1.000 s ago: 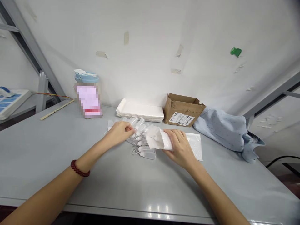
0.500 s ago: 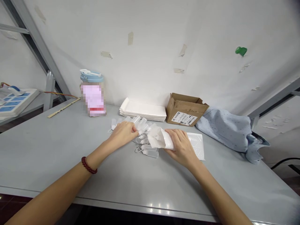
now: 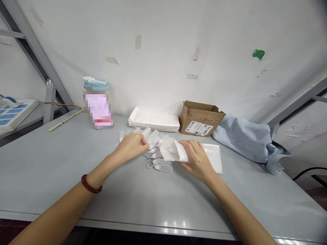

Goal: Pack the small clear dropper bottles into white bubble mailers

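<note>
In the head view, several small translucent plastic bottles (image 3: pixel 163 168) with white caps and thin loops lie in a loose pile at mid-table. My left hand (image 3: pixel 134 145) is closed at the pile's left side, its fingertips pinched together; what they hold, if anything, is hidden. A white padded envelope (image 3: pixel 214 158) lies flat just right of the pile. My right hand (image 3: pixel 196 157) is wrapped over its open end, fingers on top, and the envelope's mouth gapes toward the bottles. The inside of the envelope is mostly out of sight.
Behind the pile is a stack of white padded envelopes (image 3: pixel 154 119), beside an open cardboard box (image 3: pixel 198 119) with a label. A blue cloth (image 3: pixel 242 139) lies at right. A blue-lidded cup (image 3: pixel 96 85) and a blurred pink-screened object (image 3: pixel 99 109) stand back left, near a yellowish strip (image 3: pixel 65 119).
My left hand has shifted slightly left and down at the pile, still closed. The right hand keeps its hold on the envelope. The whole view has shifted a little.
</note>
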`<state>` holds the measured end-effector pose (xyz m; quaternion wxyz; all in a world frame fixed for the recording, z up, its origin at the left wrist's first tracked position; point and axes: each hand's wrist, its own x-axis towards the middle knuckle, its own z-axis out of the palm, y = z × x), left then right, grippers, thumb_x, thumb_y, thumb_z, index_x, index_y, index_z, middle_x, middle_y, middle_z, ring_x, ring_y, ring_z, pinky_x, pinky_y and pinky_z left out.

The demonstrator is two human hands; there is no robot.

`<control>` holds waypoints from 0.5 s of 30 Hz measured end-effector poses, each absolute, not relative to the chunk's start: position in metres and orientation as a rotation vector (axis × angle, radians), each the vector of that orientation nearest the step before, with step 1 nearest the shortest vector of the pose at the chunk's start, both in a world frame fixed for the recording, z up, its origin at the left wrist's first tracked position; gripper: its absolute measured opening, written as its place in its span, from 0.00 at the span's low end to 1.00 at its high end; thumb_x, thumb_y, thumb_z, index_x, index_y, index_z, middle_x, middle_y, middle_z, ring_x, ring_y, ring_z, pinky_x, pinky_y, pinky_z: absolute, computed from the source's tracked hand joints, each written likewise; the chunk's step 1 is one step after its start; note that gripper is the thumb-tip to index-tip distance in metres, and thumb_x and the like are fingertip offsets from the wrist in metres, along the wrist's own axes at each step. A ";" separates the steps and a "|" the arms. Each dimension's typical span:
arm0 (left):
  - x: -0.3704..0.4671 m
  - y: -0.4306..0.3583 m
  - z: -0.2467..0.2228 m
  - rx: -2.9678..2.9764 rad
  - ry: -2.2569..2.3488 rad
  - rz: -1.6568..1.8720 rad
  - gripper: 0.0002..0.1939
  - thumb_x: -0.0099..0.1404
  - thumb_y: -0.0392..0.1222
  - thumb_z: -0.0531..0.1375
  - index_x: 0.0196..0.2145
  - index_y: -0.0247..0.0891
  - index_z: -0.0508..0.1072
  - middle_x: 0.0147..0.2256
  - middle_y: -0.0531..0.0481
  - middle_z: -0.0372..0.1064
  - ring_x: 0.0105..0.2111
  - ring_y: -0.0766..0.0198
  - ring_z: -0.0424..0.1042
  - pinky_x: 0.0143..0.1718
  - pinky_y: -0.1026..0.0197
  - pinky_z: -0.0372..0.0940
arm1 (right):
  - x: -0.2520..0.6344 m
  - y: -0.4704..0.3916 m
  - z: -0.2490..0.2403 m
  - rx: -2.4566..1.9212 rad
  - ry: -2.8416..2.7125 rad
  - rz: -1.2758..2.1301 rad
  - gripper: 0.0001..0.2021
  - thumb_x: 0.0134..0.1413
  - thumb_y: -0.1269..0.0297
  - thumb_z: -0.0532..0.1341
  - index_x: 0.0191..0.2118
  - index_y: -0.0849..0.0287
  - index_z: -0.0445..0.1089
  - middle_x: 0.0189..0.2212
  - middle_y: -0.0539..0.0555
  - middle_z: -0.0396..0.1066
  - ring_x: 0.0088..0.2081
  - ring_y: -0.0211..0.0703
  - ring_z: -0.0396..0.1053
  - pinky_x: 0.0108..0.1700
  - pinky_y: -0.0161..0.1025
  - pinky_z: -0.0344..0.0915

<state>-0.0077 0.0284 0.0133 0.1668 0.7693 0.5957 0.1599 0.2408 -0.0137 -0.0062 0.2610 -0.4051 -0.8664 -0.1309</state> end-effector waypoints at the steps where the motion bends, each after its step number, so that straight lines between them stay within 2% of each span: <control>1: -0.009 0.028 0.014 2.186 1.681 0.427 0.09 0.50 0.42 0.53 0.21 0.37 0.70 0.20 0.51 0.66 0.23 0.63 0.63 0.22 0.63 0.51 | 0.241 -0.014 -0.006 -1.099 -2.347 -0.352 0.21 0.52 0.66 0.57 0.52 0.61 0.55 0.44 0.62 0.67 0.43 0.54 0.63 0.41 0.47 0.57; 5: -0.016 0.030 0.018 2.199 1.555 0.331 0.10 0.51 0.43 0.54 0.17 0.37 0.66 0.16 0.54 0.59 0.19 0.66 0.58 0.21 0.64 0.50 | 0.240 -0.014 -0.006 -1.102 -2.354 -0.344 0.21 0.52 0.66 0.57 0.52 0.61 0.55 0.43 0.61 0.67 0.42 0.54 0.63 0.41 0.47 0.58; 8: -0.020 0.032 0.018 2.162 1.545 0.404 0.16 0.55 0.50 0.54 0.17 0.38 0.64 0.16 0.54 0.59 0.19 0.66 0.60 0.20 0.64 0.50 | 0.240 -0.013 -0.007 -1.117 -2.367 -0.337 0.21 0.51 0.67 0.58 0.52 0.61 0.55 0.43 0.61 0.67 0.42 0.54 0.63 0.41 0.47 0.58; 11: -0.019 0.035 0.013 2.120 1.592 0.601 0.18 0.57 0.56 0.53 0.25 0.38 0.68 0.21 0.53 0.66 0.24 0.62 0.66 0.23 0.64 0.54 | 0.240 -0.013 -0.008 -1.140 -2.379 -0.313 0.22 0.51 0.68 0.58 0.52 0.61 0.55 0.44 0.62 0.67 0.43 0.55 0.63 0.42 0.48 0.58; 13: -0.016 0.036 0.007 2.137 1.596 0.662 0.19 0.57 0.57 0.53 0.31 0.37 0.69 0.23 0.51 0.67 0.26 0.60 0.68 0.24 0.63 0.55 | 0.239 -0.013 -0.008 -1.150 -2.383 -0.292 0.21 0.51 0.67 0.58 0.52 0.60 0.55 0.44 0.62 0.67 0.44 0.55 0.62 0.42 0.48 0.58; 15: -0.011 0.036 0.001 2.175 1.606 0.638 0.18 0.58 0.55 0.52 0.31 0.37 0.69 0.23 0.51 0.67 0.25 0.59 0.67 0.23 0.63 0.54 | 0.239 -0.014 -0.008 -1.160 -2.389 -0.274 0.21 0.51 0.67 0.58 0.52 0.59 0.55 0.45 0.61 0.66 0.44 0.55 0.62 0.42 0.48 0.58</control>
